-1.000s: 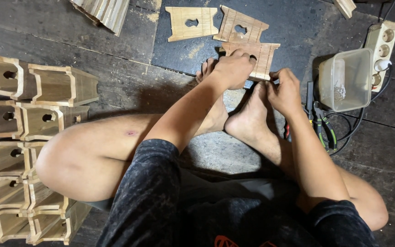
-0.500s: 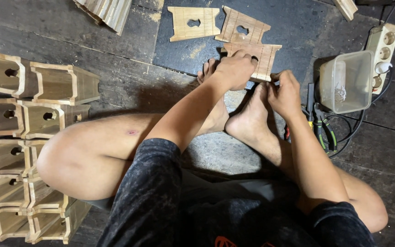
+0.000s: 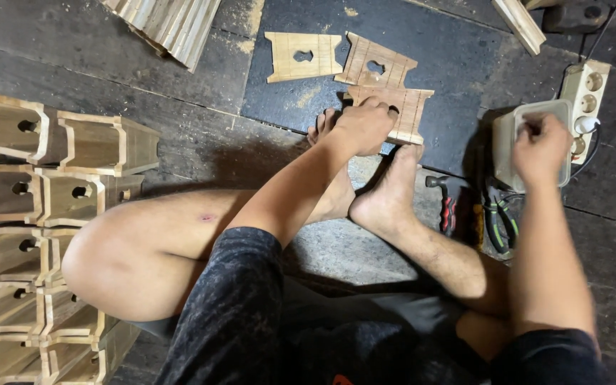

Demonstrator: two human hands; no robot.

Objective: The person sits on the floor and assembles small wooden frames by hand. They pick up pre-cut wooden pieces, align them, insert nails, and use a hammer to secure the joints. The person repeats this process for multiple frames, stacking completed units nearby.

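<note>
I sit on the floor with both feet drawn in. My left hand [image 3: 363, 127] presses down on a flat wooden panel with a keyhole cut-out [image 3: 409, 113], which stands on edge against my toes. My right hand [image 3: 540, 146] is off to the right, over a clear plastic container [image 3: 509, 139]. Its fingertips are bunched together at the container's rim. What they pinch, if anything, is hidden.
Two more cut-out panels [image 3: 302, 55] [image 3: 378, 65] lie on the dark mat behind. Several stacked wooden boxes [image 3: 44, 214] fill the left side. A hammer [image 3: 445, 203] and green-handled pliers [image 3: 497, 222] lie by my right foot. A power strip [image 3: 584, 89] is beyond the container, with wood slats [image 3: 172, 25] at top.
My right hand left the panel's right end and moved right to the plastic container. My left hand stays on the panel.
</note>
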